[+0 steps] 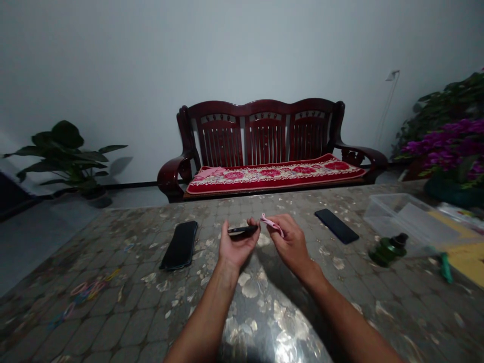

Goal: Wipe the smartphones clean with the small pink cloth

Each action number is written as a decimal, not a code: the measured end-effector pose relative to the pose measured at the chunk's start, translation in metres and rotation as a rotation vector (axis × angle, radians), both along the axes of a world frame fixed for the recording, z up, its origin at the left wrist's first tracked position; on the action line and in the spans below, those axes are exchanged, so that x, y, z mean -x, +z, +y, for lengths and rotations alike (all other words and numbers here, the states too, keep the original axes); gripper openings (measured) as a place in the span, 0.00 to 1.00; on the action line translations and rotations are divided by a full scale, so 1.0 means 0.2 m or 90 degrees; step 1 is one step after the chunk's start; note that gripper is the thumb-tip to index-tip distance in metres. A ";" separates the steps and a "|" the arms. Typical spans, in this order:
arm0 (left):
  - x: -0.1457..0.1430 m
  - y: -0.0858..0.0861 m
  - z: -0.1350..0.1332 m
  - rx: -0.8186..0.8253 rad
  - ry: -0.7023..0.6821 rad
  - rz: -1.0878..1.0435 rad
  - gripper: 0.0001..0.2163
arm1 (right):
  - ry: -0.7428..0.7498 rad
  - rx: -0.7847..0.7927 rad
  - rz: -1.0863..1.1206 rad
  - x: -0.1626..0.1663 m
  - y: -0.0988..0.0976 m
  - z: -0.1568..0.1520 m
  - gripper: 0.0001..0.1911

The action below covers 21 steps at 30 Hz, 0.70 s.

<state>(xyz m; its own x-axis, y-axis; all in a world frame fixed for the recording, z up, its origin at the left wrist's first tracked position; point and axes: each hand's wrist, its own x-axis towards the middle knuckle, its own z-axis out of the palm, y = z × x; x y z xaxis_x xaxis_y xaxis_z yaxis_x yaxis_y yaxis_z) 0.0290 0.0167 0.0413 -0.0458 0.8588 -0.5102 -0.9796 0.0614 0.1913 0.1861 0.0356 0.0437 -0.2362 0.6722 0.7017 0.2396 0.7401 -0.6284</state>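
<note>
Above the middle of the table, my left hand is palm up, its thumb and fingers closed around the edges of a thin dark phone, seen nearly edge-on. My right hand, just to the right, pinches a small folded pink cloth. The cloth's tip is close to the phone's right end; whether they touch I cannot tell. A black phone lies on the table to the left of my hands. Another dark, flat phone-like slab lies to the right.
On the patterned table, several coloured hair ties lie at left. At right are a green bottle, a clear plastic box and yellow sheets. A wooden bench stands beyond, with purple flowers at far right.
</note>
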 end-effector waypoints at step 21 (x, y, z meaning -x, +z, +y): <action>-0.01 -0.04 0.00 0.012 0.016 -0.037 0.23 | -0.019 -0.256 -0.150 0.15 -0.11 -0.07 0.21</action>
<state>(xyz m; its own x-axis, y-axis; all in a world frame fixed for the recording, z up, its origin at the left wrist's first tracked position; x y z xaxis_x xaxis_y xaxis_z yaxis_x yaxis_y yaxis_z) 0.0310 0.0159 0.0339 -0.0366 0.8480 -0.5287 -0.9903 0.0403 0.1333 0.1567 0.0218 0.0209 -0.4055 0.3660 0.8376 0.3662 0.9046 -0.2181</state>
